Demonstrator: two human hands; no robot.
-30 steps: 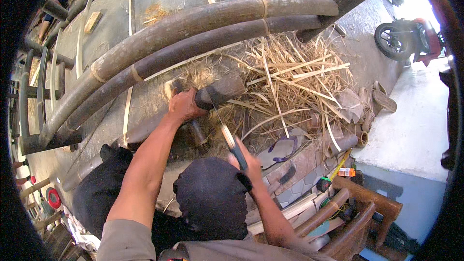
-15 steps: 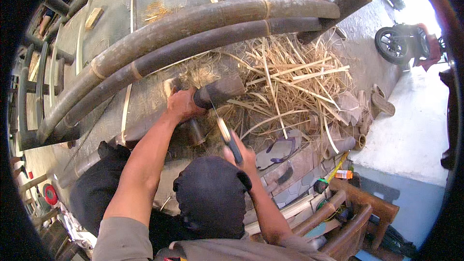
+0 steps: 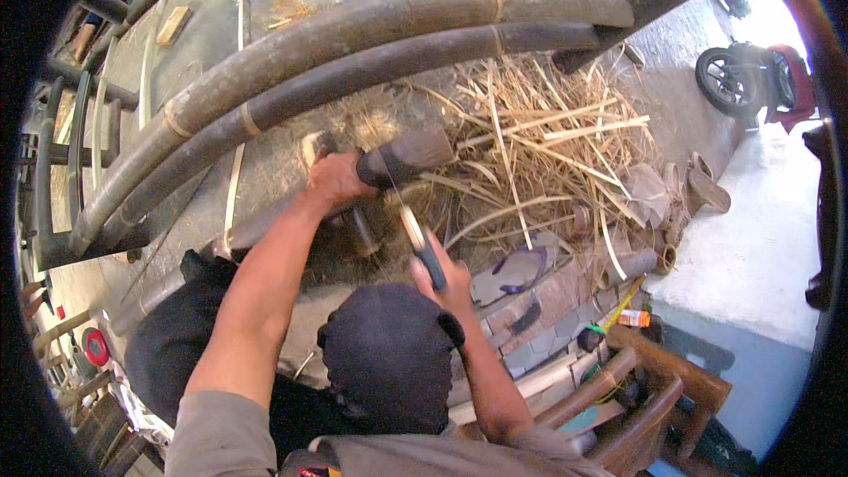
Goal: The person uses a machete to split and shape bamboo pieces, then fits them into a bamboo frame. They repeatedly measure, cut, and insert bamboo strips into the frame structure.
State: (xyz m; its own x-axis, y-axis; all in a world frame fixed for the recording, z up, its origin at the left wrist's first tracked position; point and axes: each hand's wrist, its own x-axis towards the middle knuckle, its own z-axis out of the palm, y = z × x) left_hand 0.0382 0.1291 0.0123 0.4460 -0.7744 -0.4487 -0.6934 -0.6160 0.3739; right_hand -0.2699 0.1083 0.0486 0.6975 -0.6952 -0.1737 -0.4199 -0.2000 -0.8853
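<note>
My left hand [image 3: 340, 178] is wrapped around a thick, dark bamboo pole [image 3: 417, 156] near its far right end. My right hand [image 3: 443, 283] closes on the handle of a hand saw [image 3: 415, 231], pale at the front and dark at the grip. The saw's thin blade shows nearly edge-on and meets the bamboo just right of my left hand. How deep it sits in the bamboo cannot be made out. Below the pole, a short dark bamboo stub [image 3: 362, 231] points toward me. My knee in dark cloth [image 3: 384, 358] is between my forearms.
A curved double bamboo rail [image 3: 353, 31] spans the space beyond my hands. Right of the pole lies a heap of bamboo strips and shavings [image 3: 556, 137]. A sandal [image 3: 521, 269], tape measure [image 3: 590, 336] and brown bamboo frame [image 3: 618, 389] are nearer right. A motorbike [image 3: 751, 84] stands far right.
The view has shifted slightly, so most things sit a little farther right. Both hands keep their grips, and the saw stays against the bamboo at about the same spot.
</note>
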